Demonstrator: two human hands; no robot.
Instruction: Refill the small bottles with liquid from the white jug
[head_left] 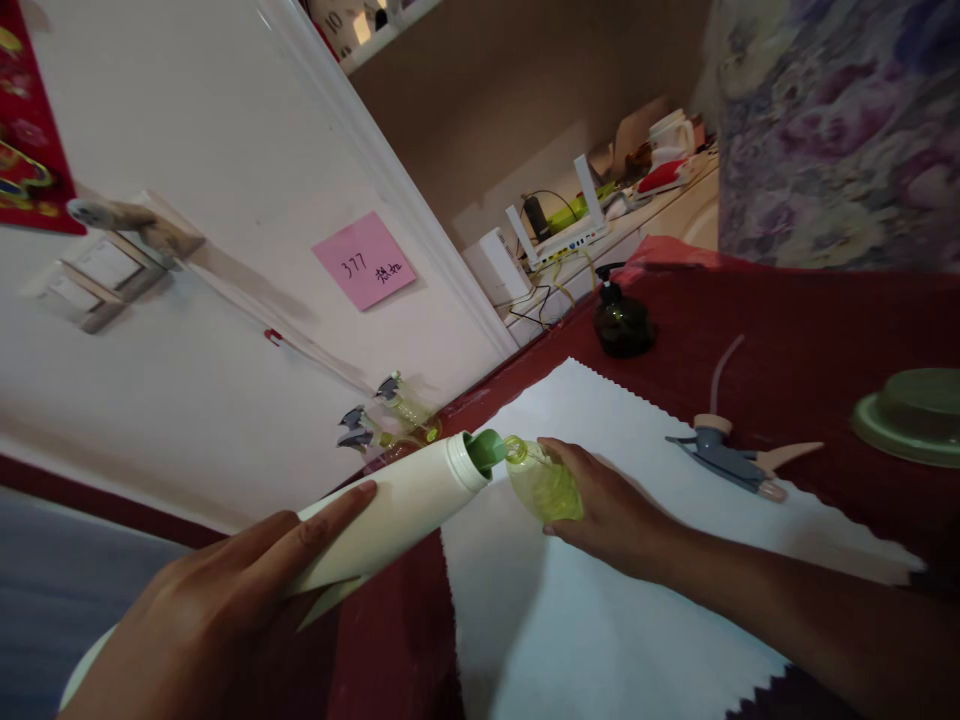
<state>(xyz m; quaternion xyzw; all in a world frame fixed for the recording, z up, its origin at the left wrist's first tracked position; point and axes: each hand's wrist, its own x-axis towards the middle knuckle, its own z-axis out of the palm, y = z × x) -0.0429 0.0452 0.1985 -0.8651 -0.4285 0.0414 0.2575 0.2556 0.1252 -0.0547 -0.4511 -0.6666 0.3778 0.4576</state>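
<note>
My left hand (pixel 217 590) is wrapped round a long pale cream jug (pixel 405 510), tilted with its open mouth to the right. Something green shows inside that mouth; I cannot tell whether it is liquid or part of the jug. Opposite it, my right hand (pixel 592 500) grips a clear yellow-green spray bottle (pixel 546 486) without its top, leaning so that its neck meets or nearly meets the jug's mouth. A grey trigger spray head (pixel 724 455) with a thin tube lies on the right side of the white cloth (pixel 585 620).
A dark pump bottle (pixel 624 322) stands behind the cloth on the red table (pixel 787 310). At the right edge is a pale green lid-like piece (pixel 911 415). Two trigger spray bottles (pixel 409 410) stand by the wall. Behind is a white router (pixel 566 240) with cables.
</note>
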